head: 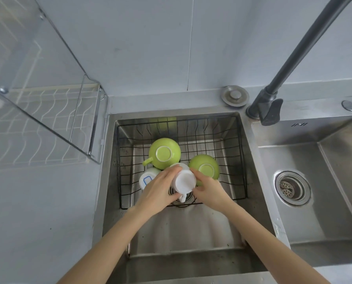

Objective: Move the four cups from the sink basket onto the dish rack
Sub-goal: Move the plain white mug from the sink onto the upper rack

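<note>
The steel sink [191,232] lies bare below the black wire basket [228,160], the dish rack [48,124] unloaded on the counter to the left, while the left hand [158,187] and right hand [210,187] curl closed around an upturned white cup [184,180] among two green cups [164,152] and another white cup [148,177] in the basket.

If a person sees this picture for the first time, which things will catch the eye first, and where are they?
Two bright green cups lie upside down in the black wire basket inside the left sink. At the centre, the left hand and right hand both hold an upside-down white cup. The dark faucet crosses the upper right.
</note>
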Demonstrator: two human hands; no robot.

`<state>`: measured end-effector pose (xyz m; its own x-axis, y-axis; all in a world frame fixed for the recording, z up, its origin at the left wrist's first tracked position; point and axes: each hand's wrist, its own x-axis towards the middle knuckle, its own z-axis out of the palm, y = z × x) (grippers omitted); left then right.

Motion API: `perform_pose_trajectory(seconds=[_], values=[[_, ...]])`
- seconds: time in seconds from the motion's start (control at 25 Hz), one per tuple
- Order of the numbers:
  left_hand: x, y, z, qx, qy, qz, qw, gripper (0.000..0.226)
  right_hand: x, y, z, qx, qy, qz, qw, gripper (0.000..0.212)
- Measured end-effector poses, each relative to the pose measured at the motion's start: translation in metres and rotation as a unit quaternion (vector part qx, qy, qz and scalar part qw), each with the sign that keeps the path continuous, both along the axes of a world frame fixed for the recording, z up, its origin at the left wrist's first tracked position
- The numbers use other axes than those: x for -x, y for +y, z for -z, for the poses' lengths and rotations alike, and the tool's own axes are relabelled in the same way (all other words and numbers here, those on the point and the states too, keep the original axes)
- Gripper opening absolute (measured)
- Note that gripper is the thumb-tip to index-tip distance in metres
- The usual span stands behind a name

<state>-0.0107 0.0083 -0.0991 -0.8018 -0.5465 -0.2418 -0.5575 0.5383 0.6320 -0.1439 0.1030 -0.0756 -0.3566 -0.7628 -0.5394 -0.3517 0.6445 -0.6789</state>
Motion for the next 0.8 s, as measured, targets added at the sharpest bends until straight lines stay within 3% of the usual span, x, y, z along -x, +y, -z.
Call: perform_pose_trajectory(seconds=[0.48,0.8], values=[[-0.05,0.022,-0.086,-0.016,0.164,-0.029,0.986,0.067,-0.033,0.038,-0.076,0.184,0.133,-0.095,0.969,0.067],[-0.117,0.007,-0.147,-0.016,0.217,-0.023,0.976,0.068,-0.088,0.024,-0.131,0.258,0.128,-0.112,0.951,0.063]])
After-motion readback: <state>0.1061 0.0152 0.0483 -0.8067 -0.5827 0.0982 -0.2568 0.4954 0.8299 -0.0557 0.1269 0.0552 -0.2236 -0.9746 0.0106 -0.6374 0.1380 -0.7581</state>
